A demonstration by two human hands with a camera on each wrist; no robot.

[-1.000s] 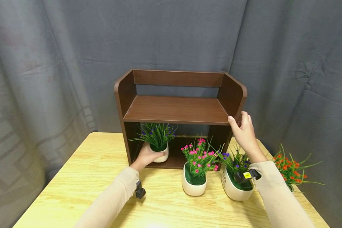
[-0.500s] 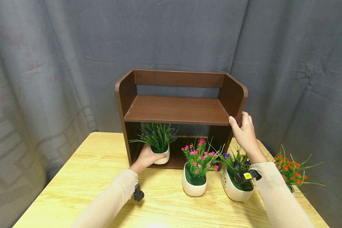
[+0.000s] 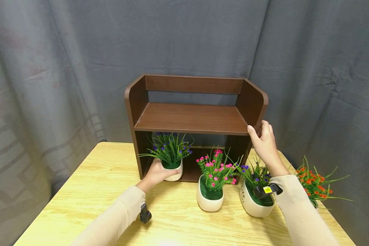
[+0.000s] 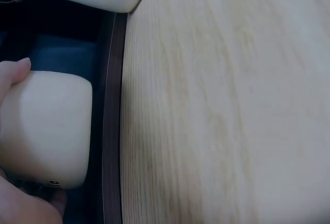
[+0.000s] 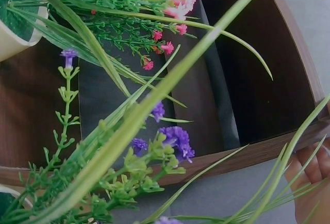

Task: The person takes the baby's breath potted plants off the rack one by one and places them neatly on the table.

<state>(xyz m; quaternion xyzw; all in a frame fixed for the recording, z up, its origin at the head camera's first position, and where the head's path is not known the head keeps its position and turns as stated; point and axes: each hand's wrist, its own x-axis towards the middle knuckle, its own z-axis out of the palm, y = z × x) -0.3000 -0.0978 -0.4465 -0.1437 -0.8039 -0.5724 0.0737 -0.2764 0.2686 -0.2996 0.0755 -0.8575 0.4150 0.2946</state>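
Observation:
In the lower compartment of a dark brown two-tier shelf (image 3: 190, 118), at its left end, stands a white potted plant (image 3: 173, 175) with blue-purple flowers. My left hand (image 3: 156, 173) grips this pot from its left side; the left wrist view shows thumb and fingers around the white pot (image 4: 49, 126). On the other side, my right hand (image 3: 265, 145) holds the edge of the shelf's right side panel, thumb in front and fingers curled behind. Only part of that hand (image 5: 312, 182) shows in the right wrist view, behind leaves.
On the wooden table (image 3: 89, 191), a pink-flowered potted plant (image 3: 209, 203) stands before the shelf. A purple-flowered potted plant (image 3: 255, 206) is beneath my right forearm. An orange-flowered plant (image 3: 313, 186) is farther right, partly hidden by the sleeve. Grey curtains (image 3: 190, 37) hang behind.
My left hand has drawn the blue-purple potted plant slightly forward, toward the shelf's front edge, and the left forearm has shifted back and left. My right hand keeps its place on the side panel.

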